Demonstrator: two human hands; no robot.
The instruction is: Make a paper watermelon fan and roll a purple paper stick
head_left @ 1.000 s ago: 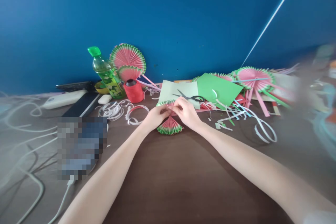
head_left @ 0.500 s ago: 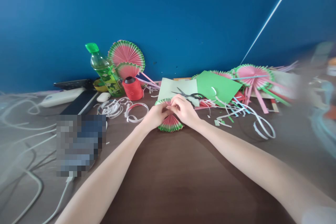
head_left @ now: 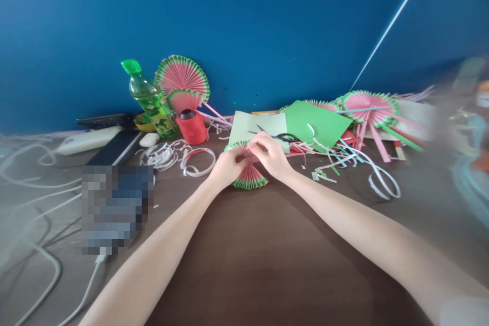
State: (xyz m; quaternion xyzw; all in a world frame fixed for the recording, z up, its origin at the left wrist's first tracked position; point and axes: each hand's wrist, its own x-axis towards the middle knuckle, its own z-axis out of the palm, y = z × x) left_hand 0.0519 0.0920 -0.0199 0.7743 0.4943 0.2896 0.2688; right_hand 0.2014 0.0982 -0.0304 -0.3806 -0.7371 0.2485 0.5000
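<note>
Pinching the pleated paper fan (head_left: 250, 178) near its gathered middle between thumb and finger of the left hand (head_left: 229, 164). Bunching the fingertips of the right hand (head_left: 270, 155) close together at that same spot, hiding the contact, so being unable to tell between gripping the paper and only touching it. Opening out on both sides of the grip, with one wedge showing below the fingers and another partly hidden beyond them. Folding in narrow, crisp ridges, pink within and green along a zigzag edge. Working over a smooth, dark brown table (head_left: 260, 254). Looking just beyond the hands at a flat, pale green sheet (head_left: 240, 125) bearing slim, black-handled scissors (head_left: 284, 136). Looking rightward at a brighter, sharp-cornered green sheet (head_left: 319, 125) and a round pleated fan (head_left: 370, 104) trailing flat paper strips (head_left: 376, 141). Looking leftward at a white ring (head_left: 198, 173), tangled thin white strips (head_left: 162, 158), a red cylindrical spool (head_left: 192, 128) and a tilted, clear plastic bottle (head_left: 155, 109).
</note>
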